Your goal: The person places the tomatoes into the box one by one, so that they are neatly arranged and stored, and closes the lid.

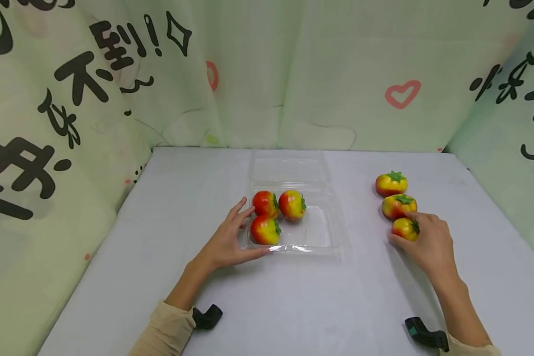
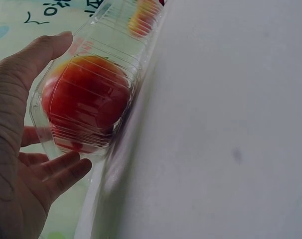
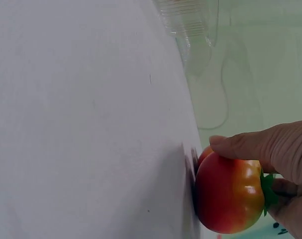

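Observation:
My left hand (image 1: 229, 242) holds the left side of a clear plastic clamshell container (image 1: 313, 227), thumb along its near edge and fingers at its far left. Inside sit three red-and-yellow persimmons with green leafy tops, grouped at the left; one persimmon (image 2: 86, 99) shows through the wall in the left wrist view. Over at the right, my right hand (image 1: 431, 242) pinches the nearest persimmon (image 1: 405, 229) of a row, its green top (image 3: 269, 191) turned toward my palm. A middle persimmon (image 1: 398, 206) is close against it, and a far persimmon (image 1: 390, 184) lies behind.
The container's lid (image 1: 289, 165) lies folded back toward the table's far edge. A white-covered table (image 1: 320, 306) bears everything. Pale green curtains (image 1: 338, 74) with black lettering and red hearts stand around its back and sides. Black wrist devices (image 1: 208, 316) are on both arms.

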Tool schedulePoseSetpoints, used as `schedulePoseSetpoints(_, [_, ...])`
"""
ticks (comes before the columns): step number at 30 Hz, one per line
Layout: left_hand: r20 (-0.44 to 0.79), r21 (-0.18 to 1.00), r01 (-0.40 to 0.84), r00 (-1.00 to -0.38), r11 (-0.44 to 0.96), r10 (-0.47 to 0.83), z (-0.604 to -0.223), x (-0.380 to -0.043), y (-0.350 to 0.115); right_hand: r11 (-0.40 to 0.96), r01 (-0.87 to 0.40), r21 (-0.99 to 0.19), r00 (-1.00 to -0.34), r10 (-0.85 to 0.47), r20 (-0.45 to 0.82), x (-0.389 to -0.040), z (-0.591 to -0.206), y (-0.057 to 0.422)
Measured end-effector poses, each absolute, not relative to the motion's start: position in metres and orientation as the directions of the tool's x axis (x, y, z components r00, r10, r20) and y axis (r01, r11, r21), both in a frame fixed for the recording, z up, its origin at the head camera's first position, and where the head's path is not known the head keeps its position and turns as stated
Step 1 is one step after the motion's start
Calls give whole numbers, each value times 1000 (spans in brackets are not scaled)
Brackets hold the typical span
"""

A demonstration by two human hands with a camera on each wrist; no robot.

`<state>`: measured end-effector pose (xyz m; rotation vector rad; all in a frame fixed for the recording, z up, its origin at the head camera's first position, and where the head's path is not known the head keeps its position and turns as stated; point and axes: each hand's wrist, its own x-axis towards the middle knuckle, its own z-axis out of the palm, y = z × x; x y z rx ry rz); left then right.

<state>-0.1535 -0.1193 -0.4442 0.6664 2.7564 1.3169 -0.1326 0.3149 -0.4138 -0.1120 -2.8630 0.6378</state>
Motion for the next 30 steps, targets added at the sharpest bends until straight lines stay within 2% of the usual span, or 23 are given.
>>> schedulePoseSetpoints(18, [166,737,375,-907,562,388,-440,-157,-121,905,-27,-424,-962,92,257,-135,-412,317])
schedulePoseSetpoints(30, [153,740,368,-908,564,391,-442,-155,-120,891,-23,-454,-963,102,249,-128,-414,317])
